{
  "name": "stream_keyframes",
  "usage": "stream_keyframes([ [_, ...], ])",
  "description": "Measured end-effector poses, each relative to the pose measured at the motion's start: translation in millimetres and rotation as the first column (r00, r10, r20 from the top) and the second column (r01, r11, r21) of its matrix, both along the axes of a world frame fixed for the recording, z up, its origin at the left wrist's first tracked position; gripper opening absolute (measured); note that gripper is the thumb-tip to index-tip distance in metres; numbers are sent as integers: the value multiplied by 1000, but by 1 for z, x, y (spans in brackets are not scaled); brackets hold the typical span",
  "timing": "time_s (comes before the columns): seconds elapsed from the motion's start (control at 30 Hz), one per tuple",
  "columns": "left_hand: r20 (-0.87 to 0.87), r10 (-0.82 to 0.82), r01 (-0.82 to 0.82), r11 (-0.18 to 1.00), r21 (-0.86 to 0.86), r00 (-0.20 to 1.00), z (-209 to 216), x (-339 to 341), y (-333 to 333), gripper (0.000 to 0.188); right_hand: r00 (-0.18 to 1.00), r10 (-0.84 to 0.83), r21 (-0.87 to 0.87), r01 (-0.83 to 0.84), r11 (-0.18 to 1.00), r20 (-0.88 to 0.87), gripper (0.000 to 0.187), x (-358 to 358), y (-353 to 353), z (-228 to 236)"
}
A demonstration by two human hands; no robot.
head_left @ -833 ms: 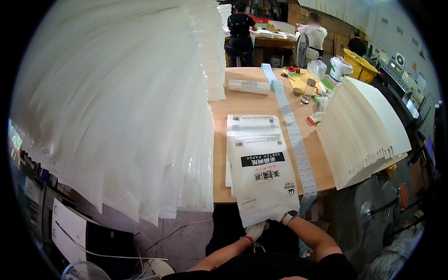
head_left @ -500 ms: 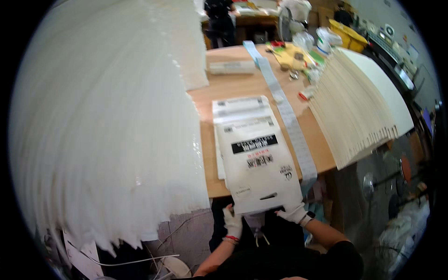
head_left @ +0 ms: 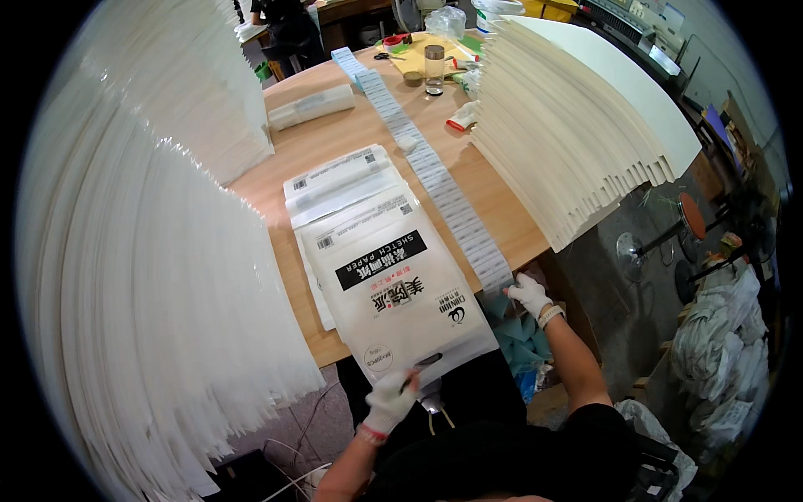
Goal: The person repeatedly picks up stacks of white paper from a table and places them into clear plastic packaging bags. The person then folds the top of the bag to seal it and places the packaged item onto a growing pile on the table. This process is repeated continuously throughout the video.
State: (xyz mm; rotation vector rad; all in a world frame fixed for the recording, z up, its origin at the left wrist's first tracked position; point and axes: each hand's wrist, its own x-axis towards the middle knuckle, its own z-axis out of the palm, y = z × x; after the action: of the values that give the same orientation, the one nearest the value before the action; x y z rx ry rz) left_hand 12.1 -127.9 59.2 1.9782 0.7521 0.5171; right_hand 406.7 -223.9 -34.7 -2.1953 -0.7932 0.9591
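A white printed plastic bag, filled flat and with a handle slot, lies on a small pile of similar bags and overhangs the table's near edge. My left hand, in a white fingerless-tip glove, closes at its lower edge beside the slot; the thumb side touches the bag. A long strip of labels runs across the table along the bag's right side. At its near end my right hand, gloved the same way, pinches the strip with bare fingertips.
A tall stack of white bags fills the left. Cream-coloured paper or board is stacked at right. Behind are a clear roll, a glass jar and scissors. A person stands far back; a stool is at right.
My right hand has left the bag's lower edge and moved right to the label strip. My left hand has shifted to beside the bag's slot. The view has turned rightward.
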Motion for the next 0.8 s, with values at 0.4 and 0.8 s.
stream_keyframes([
  [0.4, 100, 61, 87, 180, -980, 993, -13, 222, 26, 9, 990, 55, 436, -108, 894, 132, 40, -33, 7, 93],
  [0.8, 70, 109, 60, 90, -994, 992, -25, 231, 32, 12, 719, 57, 340, -395, 854, 692, 7, -69, 8, 141],
])
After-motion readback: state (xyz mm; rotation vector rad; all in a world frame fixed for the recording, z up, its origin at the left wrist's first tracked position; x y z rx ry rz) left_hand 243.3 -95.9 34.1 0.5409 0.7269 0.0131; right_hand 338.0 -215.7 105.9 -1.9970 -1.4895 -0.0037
